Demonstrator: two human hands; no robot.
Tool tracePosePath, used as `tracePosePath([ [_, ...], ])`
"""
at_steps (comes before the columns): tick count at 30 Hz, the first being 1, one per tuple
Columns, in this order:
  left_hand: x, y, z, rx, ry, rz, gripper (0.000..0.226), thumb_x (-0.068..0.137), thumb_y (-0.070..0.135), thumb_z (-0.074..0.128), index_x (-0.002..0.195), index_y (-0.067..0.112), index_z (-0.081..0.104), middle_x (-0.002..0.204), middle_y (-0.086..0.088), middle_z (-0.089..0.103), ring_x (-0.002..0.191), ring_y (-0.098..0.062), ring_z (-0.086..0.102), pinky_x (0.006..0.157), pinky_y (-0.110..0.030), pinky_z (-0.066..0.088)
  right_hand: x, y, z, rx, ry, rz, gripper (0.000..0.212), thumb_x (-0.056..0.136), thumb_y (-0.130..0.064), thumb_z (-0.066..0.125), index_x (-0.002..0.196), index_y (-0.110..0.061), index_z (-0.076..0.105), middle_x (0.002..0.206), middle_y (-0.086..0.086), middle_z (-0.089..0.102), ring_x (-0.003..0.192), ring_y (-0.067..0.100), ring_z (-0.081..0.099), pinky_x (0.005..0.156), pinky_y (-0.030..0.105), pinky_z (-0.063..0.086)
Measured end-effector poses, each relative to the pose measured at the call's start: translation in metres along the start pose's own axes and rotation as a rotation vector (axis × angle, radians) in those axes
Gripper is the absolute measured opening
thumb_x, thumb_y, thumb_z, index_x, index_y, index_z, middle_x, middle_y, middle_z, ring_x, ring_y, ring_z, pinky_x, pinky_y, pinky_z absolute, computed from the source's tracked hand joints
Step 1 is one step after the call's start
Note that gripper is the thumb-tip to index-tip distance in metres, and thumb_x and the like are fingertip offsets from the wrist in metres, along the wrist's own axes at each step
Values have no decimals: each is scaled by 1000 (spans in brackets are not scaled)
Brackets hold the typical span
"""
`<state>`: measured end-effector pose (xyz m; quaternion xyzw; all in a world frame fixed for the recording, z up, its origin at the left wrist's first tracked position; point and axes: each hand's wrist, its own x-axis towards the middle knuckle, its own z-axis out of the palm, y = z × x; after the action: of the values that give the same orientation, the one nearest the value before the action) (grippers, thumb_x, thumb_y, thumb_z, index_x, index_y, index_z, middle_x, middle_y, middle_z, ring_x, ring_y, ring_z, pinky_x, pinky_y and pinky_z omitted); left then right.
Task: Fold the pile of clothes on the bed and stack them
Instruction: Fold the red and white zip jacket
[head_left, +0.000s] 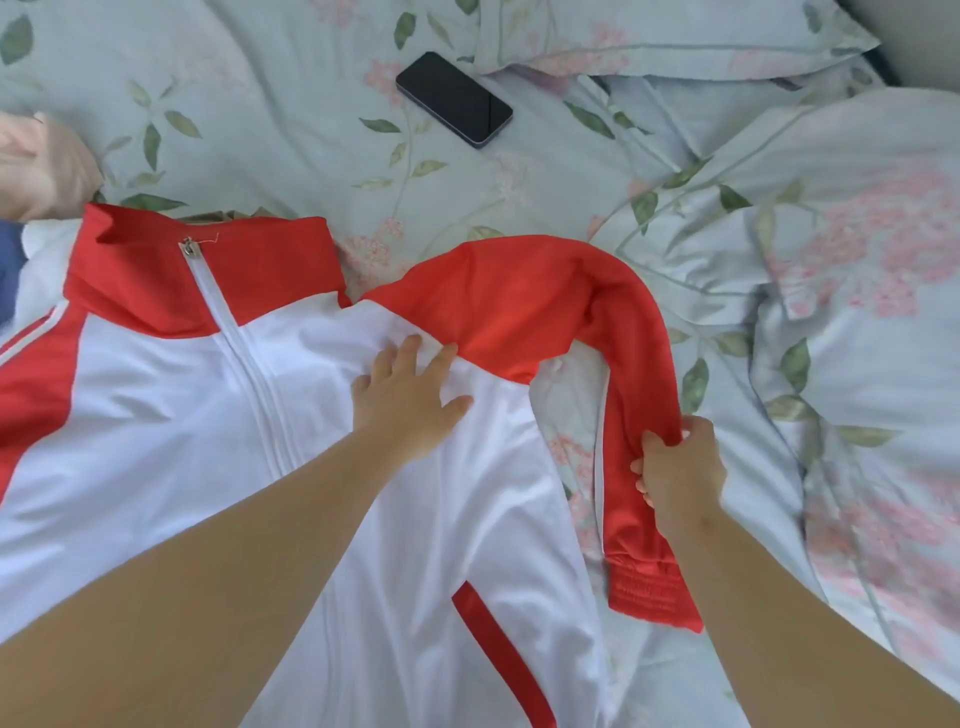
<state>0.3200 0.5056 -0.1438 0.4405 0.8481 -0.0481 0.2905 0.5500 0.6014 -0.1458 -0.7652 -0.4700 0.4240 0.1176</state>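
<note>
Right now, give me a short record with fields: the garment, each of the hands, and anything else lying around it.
garment: red and white zip jacket, front up, zipped, spread on the floral sheet
left hand: flat, fingers spread, pressing the white chest near the shoulder
right hand: grips the red sleeve above its cuff
sleeve: arcs out from the shoulder, cuff end toward the person
elsewhere: dark phone beyond the jacket; pink cloth at far left

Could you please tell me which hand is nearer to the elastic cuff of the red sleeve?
Right. The right hand grips the sleeve just above the cuff; the left hand presses flat on the white chest of the jacket, farther off.
</note>
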Motion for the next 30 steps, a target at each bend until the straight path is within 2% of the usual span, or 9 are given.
tracePosePath([
  [6, -13, 11, 19, 56, -134, 101, 68, 90, 66, 28, 148, 42, 3, 159, 2, -12, 145, -25, -15, 115, -47, -3, 9, -48, -11, 270, 144, -208, 14, 95, -15, 42, 85, -25, 46, 85, 11, 69, 61, 21, 65, 65, 40, 55],
  [8, -17, 14, 21, 67, -191, 151, 66, 90, 67, 26, 148, 45, 4, 159, 3, -13, 144, -27, -18, 115, -46, -5, 14, -74, -24, 301, 335, -358, 13, 94, -15, 42, 102, -16, 51, 100, 13, 66, 85, 29, 64, 85, 32, 51],
  [11, -21, 12, 15, 75, -282, 253, 59, 91, 66, 25, 146, 48, 12, 159, 8, -8, 144, -27, -20, 115, -45, -6, 13, -103, -40, 373, 390, -542, 50, 90, -17, 47, 138, -9, 35, 127, -1, 49, 114, 13, 50, 88, 1, 35],
  [14, -25, 1, -1, -66, -395, 325, 52, 94, 59, 31, 144, 46, 26, 157, 14, 11, 146, -20, -8, 116, -40, 1, 2, -97, -32, 207, 304, -584, 76, 86, -14, 55, 150, -17, 15, 153, 4, 22, 140, 14, 23, 105, 12, 18],
  [16, -25, -6, -14, -296, -296, 278, 45, 96, 47, 39, 140, 38, 40, 151, 11, 34, 143, -15, 21, 113, -32, 18, -9, -80, -14, 103, 215, -473, 66, 88, -12, 55, 146, -18, 26, 147, 10, 33, 137, 23, 28, 103, 23, 25],
  [18, -21, -14, -28, -415, 40, 165, 35, 98, 32, 43, 132, 27, 53, 135, 2, 53, 123, -17, 48, 104, -29, 34, -20, -63, 9, 33, 26, -343, 41, 89, -13, 54, 128, -11, 43, 115, 11, 53, 119, 33, 47, 94, 36, 39],
  [23, -6, -39, -57, -207, 587, 85, 32, 93, 7, 47, 122, 13, 59, 129, -11, 50, 110, -34, 50, 84, -44, 45, -44, -57, 55, -116, -201, -438, 24, 85, -15, 58, 107, -10, 52, 103, 16, 57, 92, 31, 55, 82, 43, 46],
  [26, 9, -59, -69, -163, 631, -46, 48, 91, 13, 53, 137, 19, 42, 145, -9, 31, 107, -38, 52, 79, -47, 47, -45, -68, 71, -151, -248, -480, 45, 84, -16, 62, 126, -15, 46, 113, 15, 53, 97, 30, 54, 85, 43, 47],
  [30, 37, -78, -84, -197, 439, -307, 76, 90, 26, 59, 150, 20, 13, 149, -15, 21, 122, -40, 45, 90, -49, 42, -41, -71, 81, -86, -132, -302, 70, 84, -13, 63, 141, -17, 24, 124, 14, 41, 106, 34, 49, 84, 39, 42],
])
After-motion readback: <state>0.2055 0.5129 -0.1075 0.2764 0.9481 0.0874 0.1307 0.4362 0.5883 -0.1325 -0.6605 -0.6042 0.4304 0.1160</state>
